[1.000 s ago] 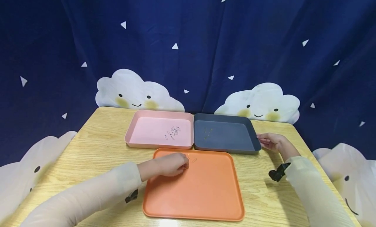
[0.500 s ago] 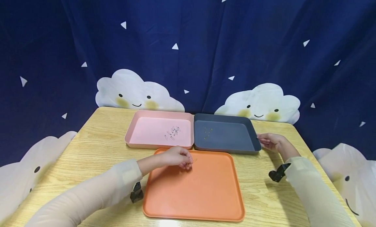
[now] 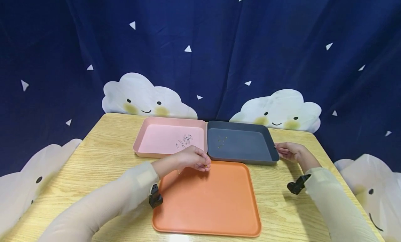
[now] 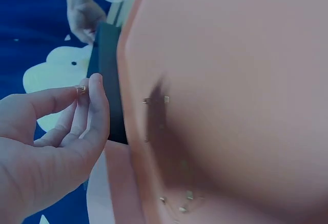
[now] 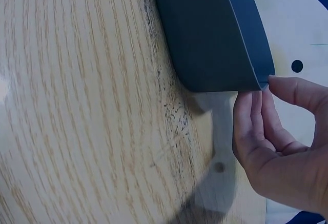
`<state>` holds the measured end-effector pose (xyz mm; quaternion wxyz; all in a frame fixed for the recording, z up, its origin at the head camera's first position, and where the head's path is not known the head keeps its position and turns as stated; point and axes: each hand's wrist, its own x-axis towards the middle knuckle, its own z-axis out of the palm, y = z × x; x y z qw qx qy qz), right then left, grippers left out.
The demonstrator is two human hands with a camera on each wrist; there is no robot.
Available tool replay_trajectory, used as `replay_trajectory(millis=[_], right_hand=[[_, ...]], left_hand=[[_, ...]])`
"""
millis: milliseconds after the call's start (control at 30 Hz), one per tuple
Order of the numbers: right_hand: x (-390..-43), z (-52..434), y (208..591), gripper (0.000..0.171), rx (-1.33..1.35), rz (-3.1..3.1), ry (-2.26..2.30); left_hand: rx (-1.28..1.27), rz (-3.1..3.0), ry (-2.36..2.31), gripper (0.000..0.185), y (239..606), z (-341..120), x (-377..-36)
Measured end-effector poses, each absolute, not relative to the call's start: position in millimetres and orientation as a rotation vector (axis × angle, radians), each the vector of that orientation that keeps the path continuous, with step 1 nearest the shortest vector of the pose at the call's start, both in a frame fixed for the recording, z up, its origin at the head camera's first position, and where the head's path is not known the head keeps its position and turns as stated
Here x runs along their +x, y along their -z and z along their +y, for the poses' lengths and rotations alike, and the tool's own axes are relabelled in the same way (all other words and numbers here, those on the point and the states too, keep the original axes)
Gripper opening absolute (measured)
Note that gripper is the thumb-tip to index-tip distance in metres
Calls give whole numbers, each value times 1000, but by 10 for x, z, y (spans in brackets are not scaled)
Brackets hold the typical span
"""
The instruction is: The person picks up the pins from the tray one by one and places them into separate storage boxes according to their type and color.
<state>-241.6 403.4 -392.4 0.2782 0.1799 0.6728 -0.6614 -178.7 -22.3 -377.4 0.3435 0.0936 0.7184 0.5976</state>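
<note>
Between the thumb and a finger of my left hand (image 3: 194,158), a small gold-coloured metal piece (image 4: 81,89) is pinched. That hand is over the far edge of the orange tray (image 3: 210,203), close to where the pink and dark trays meet. Several more gold pieces (image 4: 190,195) lie on the orange tray below it in the left wrist view, some in the hand's shadow. At the right, my right hand (image 3: 289,151) pinches the rim of the dark blue-grey tray (image 5: 215,34), thumb at the rim and fingers against the outer wall.
Thin wire pieces like paper clips (image 3: 186,140) lie in the pink tray (image 3: 156,137), which stands left of the dark tray. A few tiny gold pieces (image 3: 222,141) sit in the dark tray's left part. A wooden table (image 3: 94,151) bears all the trays before a blue curtain (image 3: 200,61).
My left hand has risen and moved away from me, from the orange tray's far left part to its far edge, with the gold piece now showing at its fingertips. My right hand stays at the dark tray.
</note>
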Motion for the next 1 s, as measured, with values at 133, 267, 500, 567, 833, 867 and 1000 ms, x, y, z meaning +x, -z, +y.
replay_trajectory(millis=[133, 267, 500, 567, 833, 867, 1000], right_hand=[[-2417, 4042, 3936, 37, 478, 1811, 1776], [-2408, 4046, 3939, 38, 460, 1798, 1785], [-2418, 4047, 3946, 37, 462, 1798, 1786], [-2418, 4048, 3946, 36, 456, 1798, 1789], [-2427, 4054, 3949, 37, 453, 1780, 1803], [-2426, 4053, 3950, 37, 453, 1778, 1803], [-2419, 4062, 3964, 36, 454, 1786, 1792]], left_hand=[[195, 1851, -1576, 27, 3691, -138, -1867], [152, 1813, -1616, 28, 3614, -50, -1960], [99, 1797, -1657, 24, 3540, 105, -2201], [90, 1833, -1624, 24, 3521, 141, -2276], [16, 1883, -1581, 12, 3513, 318, -2526], [-2, 1899, -1574, 12, 3518, 351, -2557], [56, 1980, -1562, 10, 3975, 556, -3055]])
